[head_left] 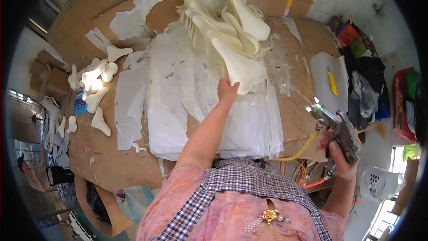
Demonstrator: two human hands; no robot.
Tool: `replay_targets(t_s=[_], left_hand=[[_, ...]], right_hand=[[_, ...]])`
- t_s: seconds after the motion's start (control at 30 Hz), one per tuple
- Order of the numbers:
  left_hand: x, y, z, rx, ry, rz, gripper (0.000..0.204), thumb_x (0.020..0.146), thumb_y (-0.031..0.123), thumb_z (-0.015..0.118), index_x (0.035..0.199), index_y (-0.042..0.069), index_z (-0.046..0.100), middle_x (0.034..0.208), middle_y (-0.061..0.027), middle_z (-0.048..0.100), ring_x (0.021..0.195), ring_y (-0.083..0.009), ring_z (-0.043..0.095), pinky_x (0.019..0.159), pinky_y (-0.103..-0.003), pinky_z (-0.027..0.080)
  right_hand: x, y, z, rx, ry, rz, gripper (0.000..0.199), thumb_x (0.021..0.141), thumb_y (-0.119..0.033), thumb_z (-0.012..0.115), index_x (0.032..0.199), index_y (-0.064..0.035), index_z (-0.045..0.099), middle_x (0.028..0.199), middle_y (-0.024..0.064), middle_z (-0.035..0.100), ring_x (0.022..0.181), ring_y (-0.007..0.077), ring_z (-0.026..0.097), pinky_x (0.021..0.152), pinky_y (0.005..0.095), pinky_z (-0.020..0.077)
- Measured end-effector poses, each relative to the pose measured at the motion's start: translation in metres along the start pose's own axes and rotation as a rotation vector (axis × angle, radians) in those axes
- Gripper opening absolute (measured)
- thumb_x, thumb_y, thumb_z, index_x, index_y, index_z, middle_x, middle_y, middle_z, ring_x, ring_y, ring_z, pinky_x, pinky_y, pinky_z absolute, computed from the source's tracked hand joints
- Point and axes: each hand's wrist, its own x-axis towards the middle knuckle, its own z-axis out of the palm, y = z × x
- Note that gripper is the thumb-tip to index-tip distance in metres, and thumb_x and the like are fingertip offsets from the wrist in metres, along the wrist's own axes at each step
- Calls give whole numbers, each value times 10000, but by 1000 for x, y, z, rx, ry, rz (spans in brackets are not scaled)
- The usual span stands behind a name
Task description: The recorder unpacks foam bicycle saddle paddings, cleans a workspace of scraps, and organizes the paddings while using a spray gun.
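Note:
My left hand (228,90) pinches the near edge of a cream foam bicycle saddle pad (238,68), the front one of a stack. More pads of the same shape (200,23) lean and overlap behind it, their narrow ends pointing away from me. On the right, my right hand (338,149) is wrapped round a grimy metal spray gun (339,130). Its nozzle points up and left, toward the pads but well apart from them. A yellow hose (307,146) runs near the gun.
White paper (178,120) and cardboard (120,165) cover the table. Several loose saddle pads (100,122) lie at the left beside a blue item (80,102). To the right are a yellow cutter knife (332,81), dark cloth and clear plastic (364,93). A person (33,172) is far left.

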Motion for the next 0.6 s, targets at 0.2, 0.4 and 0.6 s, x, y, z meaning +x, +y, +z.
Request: replay_targets(t_s=[0.2, 0.4, 0.6], left_hand=[[-10, 40, -37, -176, -135, 96, 199, 721, 165, 631, 763, 21, 500, 638, -81, 522, 623, -223, 524, 597, -372, 424], [10, -39, -209, -470, 81, 106, 105, 824, 106, 613, 851, 76, 516, 743, 19, 519, 663, -67, 510, 569, -222, 430], [15, -50, -267, -788, 286, -33, 87, 843, 68, 582, 906, 48, 526, 876, -34, 581, 723, -114, 588, 604, -247, 505]], right_hand=[[18, 26, -27, -112, -202, -15, 587, 788, -181, 616, 1284, 34, 387, 896, 87, 568, 765, 150, 553, 703, 265, 453], [36, 38, -21, -294, -230, 207, 508, 796, -92, 608, 1258, 24, 432, 841, 34, 566, 708, 82, 534, 655, 238, 462], [51, 3, 8, -56, -33, -34, 558, 780, -116, 642, 1265, 39, 413, 830, 77, 584, 695, 126, 570, 633, 237, 468]])
